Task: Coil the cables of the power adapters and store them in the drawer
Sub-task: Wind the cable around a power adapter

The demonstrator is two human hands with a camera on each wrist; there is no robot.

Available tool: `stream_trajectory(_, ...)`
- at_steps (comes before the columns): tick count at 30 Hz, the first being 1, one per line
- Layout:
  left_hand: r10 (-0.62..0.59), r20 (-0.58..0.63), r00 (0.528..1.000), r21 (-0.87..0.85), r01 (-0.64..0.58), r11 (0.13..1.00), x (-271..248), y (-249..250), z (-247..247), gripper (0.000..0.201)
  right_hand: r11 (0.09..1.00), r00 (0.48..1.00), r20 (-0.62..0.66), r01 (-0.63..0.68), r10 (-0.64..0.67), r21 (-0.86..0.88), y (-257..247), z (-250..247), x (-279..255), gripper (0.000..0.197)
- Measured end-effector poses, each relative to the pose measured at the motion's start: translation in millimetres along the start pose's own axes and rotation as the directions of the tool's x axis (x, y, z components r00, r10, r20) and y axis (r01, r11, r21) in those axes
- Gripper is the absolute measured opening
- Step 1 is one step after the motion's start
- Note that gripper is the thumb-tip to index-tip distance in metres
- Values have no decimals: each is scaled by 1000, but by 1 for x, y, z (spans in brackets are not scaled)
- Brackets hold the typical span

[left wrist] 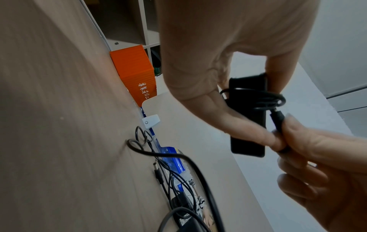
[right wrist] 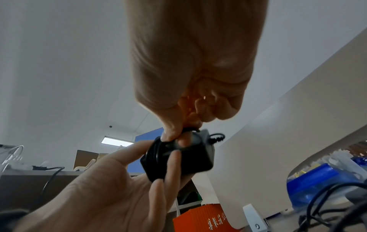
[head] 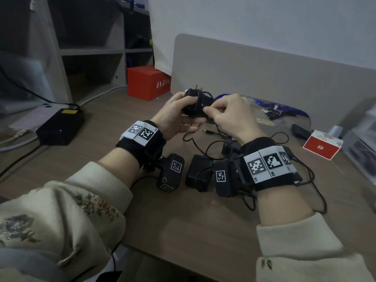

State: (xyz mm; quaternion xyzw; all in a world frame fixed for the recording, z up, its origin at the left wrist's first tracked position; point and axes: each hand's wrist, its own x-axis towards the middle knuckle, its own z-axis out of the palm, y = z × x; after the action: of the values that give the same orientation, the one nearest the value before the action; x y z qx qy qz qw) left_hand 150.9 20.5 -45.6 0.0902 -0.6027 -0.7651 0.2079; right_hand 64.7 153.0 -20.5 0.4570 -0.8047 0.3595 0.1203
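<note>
Black adapter (head: 194, 102) held mid-frame above surface (head: 183, 220), prongs up, cable (left wrist: 264, 97) mostly wound round it. Left hand (head: 175, 117) fingers curled round the body; right hand (head: 227, 115) fingers pinching the cable end against it. Probably tucking the last turn. Two more adapters (head: 198, 173) lower centre, loose cables (head: 205, 143) tangled, uncoiled. Red box (head: 147, 82) upper left. No drawer visible; nothing stored yet, by the look. Roughly a third through.
</note>
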Motion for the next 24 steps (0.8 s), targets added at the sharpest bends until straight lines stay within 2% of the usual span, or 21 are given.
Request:
stream_trajectory(3, -3, 33, 999, 10, 3, 1000, -1, 0, 0, 19, 1000, 999, -43, -2, 3, 11, -1, 1, 0, 20)
stream_trajectory(9, -22, 42, 999, 75, 18, 997, -1, -1, 2, 33, 996, 998, 48, 36, -32, -84, -3, -2, -2, 24)
stream_trajectory(12, -28, 37, 999, 96, 25, 995, -1, -2, 2, 32, 995, 998, 57, 38, -33, -91, -3, 0, -2, 22)
stream_trajectory(14, -28, 24, 999, 91, 26, 995, -1, -2, 2, 30, 997, 999, 22, 30, -28, -67, -3, 0, -2, 19)
stream_trajectory(20, -15, 2, 1000, 50, 15, 999, -3, -1, 5, 26, 997, 981, -194, 24, -11, 67, -7, 7, 0, 16)
stream_trajectory(24, -7, 30, 1000, 43, 6, 999, -3, 0, 5, 28, 988, 969, -245, 43, -6, 148, -6, 9, -1, 13)
